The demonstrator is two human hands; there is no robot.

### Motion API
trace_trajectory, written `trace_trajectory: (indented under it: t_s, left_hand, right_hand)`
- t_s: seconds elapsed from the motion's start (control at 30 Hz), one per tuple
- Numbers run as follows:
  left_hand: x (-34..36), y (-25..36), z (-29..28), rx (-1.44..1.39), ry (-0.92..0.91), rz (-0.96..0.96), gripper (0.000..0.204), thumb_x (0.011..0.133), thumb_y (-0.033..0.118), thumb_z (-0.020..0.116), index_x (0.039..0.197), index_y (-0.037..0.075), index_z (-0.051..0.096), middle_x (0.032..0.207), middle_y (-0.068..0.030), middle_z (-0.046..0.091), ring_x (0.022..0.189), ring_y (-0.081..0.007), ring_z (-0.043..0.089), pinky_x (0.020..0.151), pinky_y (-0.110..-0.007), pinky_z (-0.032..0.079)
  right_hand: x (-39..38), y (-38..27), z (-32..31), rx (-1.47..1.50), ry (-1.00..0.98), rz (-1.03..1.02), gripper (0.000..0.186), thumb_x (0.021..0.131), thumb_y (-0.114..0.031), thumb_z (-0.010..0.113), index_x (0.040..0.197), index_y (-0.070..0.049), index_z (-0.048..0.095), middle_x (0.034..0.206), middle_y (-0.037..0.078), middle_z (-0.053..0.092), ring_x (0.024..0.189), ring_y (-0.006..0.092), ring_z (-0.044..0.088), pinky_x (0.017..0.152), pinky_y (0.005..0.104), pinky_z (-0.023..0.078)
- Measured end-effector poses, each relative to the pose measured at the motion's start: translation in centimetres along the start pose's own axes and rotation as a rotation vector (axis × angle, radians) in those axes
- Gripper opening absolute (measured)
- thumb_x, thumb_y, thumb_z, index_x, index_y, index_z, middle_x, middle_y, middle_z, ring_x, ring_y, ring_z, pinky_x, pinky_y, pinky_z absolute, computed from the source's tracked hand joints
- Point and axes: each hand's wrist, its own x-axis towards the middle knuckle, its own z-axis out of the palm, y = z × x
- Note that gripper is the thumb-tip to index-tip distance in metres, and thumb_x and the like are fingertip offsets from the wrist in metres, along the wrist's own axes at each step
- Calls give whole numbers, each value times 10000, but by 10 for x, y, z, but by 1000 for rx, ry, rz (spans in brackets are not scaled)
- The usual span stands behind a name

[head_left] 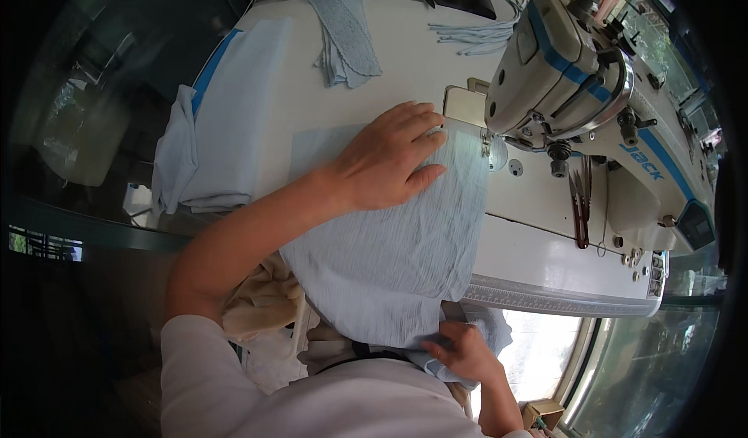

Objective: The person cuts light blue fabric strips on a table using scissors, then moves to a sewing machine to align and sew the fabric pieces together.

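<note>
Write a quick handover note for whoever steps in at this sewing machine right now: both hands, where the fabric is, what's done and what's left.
Left hand: flat, palm down, on the light blue fabric, fingers by the needle area of the sewing machine.
Right hand: gripping the fabric's near edge at the table front.
Fabric: spread on the table, far edge beside the presser foot, near end hanging toward the lap.
Done: piece laid out and lined up at the foot.
Left: the seam; no stitching is visible.

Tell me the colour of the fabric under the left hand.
Pale blue crinkled fabric, clearest in the head view.
</note>
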Motion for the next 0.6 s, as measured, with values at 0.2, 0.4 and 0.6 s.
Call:
trace_trajectory:
  t_s: [0.2,0.4,0.6]
  left_hand:
    - [-20,-52,-25,138,229,-241,133,803,-2,665,932,-35,655,999,-134,657,1011,-308,587,904,-415,466]
    - [-9,-92,-45,325,221,-337,130,801,8,673,928,-18,662,997,-149,659,963,-313,600,866,-387,483]
    - [-14,-117,-49,114,274,-741,256,791,174,747,918,-29,655,965,-143,684,891,-280,646,796,-380,513]
  right_hand:
    - [-17,-9,-28,115,498,-142,131,802,-45,750,906,20,705,778,107,700,683,194,666,664,281,533]
    - [-17,-25,-45,142,633,-289,45,792,-18,733,808,-3,694,679,99,655,594,191,637,551,284,483]
    - [24,-88,-71,103,527,-467,52,783,25,715,808,-2,679,679,95,655,580,185,634,542,269,494]
